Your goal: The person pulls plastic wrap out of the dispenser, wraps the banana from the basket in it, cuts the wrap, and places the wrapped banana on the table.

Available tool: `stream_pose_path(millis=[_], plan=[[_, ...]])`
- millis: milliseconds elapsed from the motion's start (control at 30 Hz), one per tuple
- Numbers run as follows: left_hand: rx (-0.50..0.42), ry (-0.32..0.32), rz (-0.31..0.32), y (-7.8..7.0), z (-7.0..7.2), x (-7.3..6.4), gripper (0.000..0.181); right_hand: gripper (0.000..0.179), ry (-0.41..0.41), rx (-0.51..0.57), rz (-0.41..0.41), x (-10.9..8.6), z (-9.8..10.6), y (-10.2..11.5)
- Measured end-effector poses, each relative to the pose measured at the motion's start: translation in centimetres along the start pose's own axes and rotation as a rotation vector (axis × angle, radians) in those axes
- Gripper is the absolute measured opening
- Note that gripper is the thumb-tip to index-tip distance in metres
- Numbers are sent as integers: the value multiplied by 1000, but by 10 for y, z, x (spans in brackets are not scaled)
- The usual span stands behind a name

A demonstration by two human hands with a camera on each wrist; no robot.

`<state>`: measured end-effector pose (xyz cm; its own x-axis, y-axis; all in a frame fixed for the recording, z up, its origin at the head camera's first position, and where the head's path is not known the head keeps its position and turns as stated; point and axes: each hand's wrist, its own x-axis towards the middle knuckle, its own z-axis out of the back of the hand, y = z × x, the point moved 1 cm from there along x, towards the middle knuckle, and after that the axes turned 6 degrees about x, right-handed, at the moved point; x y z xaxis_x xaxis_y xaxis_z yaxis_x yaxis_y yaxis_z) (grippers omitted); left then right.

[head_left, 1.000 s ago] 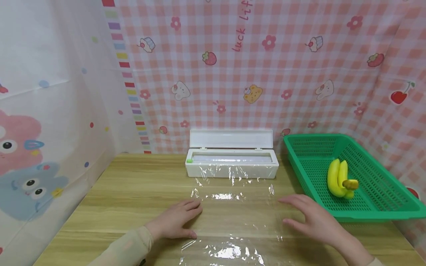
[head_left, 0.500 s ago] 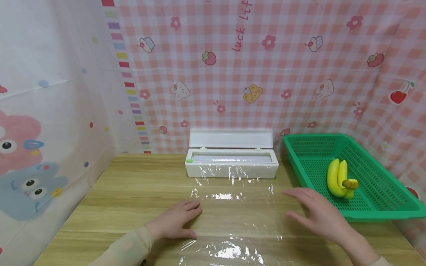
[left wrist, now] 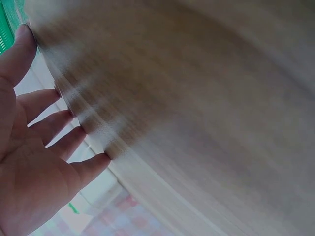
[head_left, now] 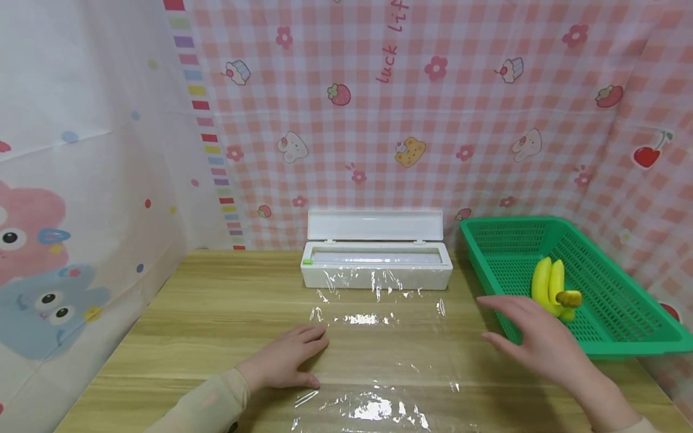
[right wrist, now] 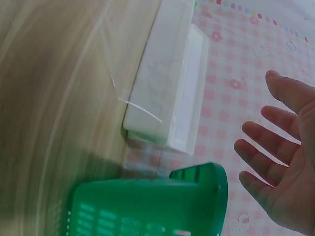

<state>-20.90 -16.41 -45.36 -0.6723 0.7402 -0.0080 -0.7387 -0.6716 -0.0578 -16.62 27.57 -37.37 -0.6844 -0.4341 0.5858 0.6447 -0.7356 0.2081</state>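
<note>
A sheet of clear cling film [head_left: 373,352] lies over the wooden table, reaching from the front of a white dispenser box [head_left: 376,278] toward me. My left hand [head_left: 287,359] rests at the film's left side; in the left wrist view its fingertips [left wrist: 101,160] touch the tabletop. Off the table, my right hand [head_left: 544,343] is raised beside the green basket [head_left: 639,347], fingers spread and holding nothing. A bunch of yellow bananas [head_left: 541,281] sits in that basket, partly hidden behind the right hand.
The dispenser's lid [head_left: 375,225] stands up at the back, with a small green slider [head_left: 307,261] at the box's left end. A pink checked cloth [head_left: 346,120] hangs behind the table, and a white printed cloth [head_left: 108,180] on the left.
My right hand has moved right, away from the film's right side and toward the basket, now overlapping the bananas in view. The left hand has stayed in place.
</note>
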Motion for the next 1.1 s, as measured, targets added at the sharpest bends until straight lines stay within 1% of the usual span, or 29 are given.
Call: stream_pose_path(millis=[267, 367, 500, 600, 700, 833, 1100], plan=[[23, -29, -39, 0, 1, 0, 78, 60, 5, -13, -71, -3, 13, -6], [18, -24, -35, 0, 2, 0, 78, 61, -6, -18, -69, -4, 17, -9], [13, -17, -28, 1, 1, 0, 79, 63, -43, -26, -50, -5, 23, -14], [12, -18, -27, 1, 0, 0, 79, 63, -64, -40, -59, -7, 27, -18], [11, -18, -27, 1, 1, 0, 79, 62, -53, -45, -93, -8, 31, -21], [10, -17, -27, 1, 2, 0, 79, 59, -16, -48, -142, -9, 38, -26], [18, -24, -38, 1, -1, 0, 79, 57, 28, -86, -200, -11, 46, -42]])
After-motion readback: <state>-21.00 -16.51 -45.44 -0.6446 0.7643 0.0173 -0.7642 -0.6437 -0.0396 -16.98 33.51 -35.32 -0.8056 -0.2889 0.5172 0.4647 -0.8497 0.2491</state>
